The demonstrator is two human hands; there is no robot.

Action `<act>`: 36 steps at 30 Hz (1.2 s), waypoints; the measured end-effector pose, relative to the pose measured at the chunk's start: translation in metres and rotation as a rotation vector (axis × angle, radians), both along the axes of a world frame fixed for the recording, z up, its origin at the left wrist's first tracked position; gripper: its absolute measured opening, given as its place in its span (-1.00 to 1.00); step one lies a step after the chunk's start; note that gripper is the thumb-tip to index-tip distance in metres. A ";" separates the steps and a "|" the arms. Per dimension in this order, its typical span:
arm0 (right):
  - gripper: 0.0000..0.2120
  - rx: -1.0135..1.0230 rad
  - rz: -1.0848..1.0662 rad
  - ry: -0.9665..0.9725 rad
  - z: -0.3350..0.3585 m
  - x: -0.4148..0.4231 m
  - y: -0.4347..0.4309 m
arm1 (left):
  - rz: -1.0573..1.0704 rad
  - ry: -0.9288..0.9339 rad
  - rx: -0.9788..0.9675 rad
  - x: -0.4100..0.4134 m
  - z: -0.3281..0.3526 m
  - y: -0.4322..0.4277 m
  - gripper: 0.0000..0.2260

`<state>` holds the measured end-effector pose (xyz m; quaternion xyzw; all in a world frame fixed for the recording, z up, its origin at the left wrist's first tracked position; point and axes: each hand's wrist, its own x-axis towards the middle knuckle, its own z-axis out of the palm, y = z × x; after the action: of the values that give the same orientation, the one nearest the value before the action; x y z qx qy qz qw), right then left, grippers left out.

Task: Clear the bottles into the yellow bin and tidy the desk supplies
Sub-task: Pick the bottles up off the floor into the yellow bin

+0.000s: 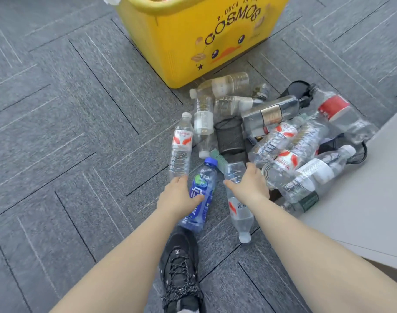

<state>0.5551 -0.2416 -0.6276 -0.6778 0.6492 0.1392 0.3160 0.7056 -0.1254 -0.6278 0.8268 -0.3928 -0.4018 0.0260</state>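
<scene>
On the grey carpet (80, 109), the left hand (177, 197) lay with its thumb across a blue bottle (204, 177), the right hand (249, 184) curled over a clear bottle (239, 213), the bottle heap (281, 137) at their 1 o'clock and the yellow bin (181, 41) at 12.

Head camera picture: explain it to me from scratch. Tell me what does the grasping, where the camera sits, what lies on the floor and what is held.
There is no machine here: the grip is simply a person's two bare hands. The one camera is worn on the head and looks down along both forearms. On the grey carpet stands a yellow bin. In front of it lies a heap of plastic bottles with a black mesh cup among them. The left hand curls its thumb over a blue bottle. The right hand closes on a clear bottle lying beside it. A black shoe shows below, and a pale surface at the right.
</scene>
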 end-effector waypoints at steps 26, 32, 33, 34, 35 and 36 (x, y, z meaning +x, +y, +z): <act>-0.29 -0.526 -0.183 -0.856 0.202 0.041 -0.054 | 0.268 -0.087 -0.602 0.049 0.191 -0.020 -0.49; -0.26 -0.854 -0.232 -1.384 0.340 0.124 -0.135 | 0.314 -0.316 -1.061 0.125 0.331 -0.128 -0.52; -0.25 -0.874 -0.231 -1.412 0.355 0.136 -0.149 | 0.302 -0.361 -1.071 0.134 0.347 -0.148 -0.53; -0.23 -0.871 -0.214 -1.389 0.363 0.147 -0.165 | 0.267 -0.410 -1.030 0.142 0.360 -0.168 -0.51; -0.19 -0.831 -0.184 -1.293 0.363 0.156 -0.182 | 0.189 -0.484 -0.918 0.148 0.367 -0.186 -0.47; -0.14 -0.742 -0.164 -1.142 0.358 0.162 -0.195 | 0.084 -0.559 -0.753 0.152 0.370 -0.200 -0.42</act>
<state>0.7169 -0.4367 -0.2694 -0.6570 0.4346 -0.4962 0.3651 0.8578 -0.3252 -0.2574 0.8515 -0.4693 0.0082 0.2336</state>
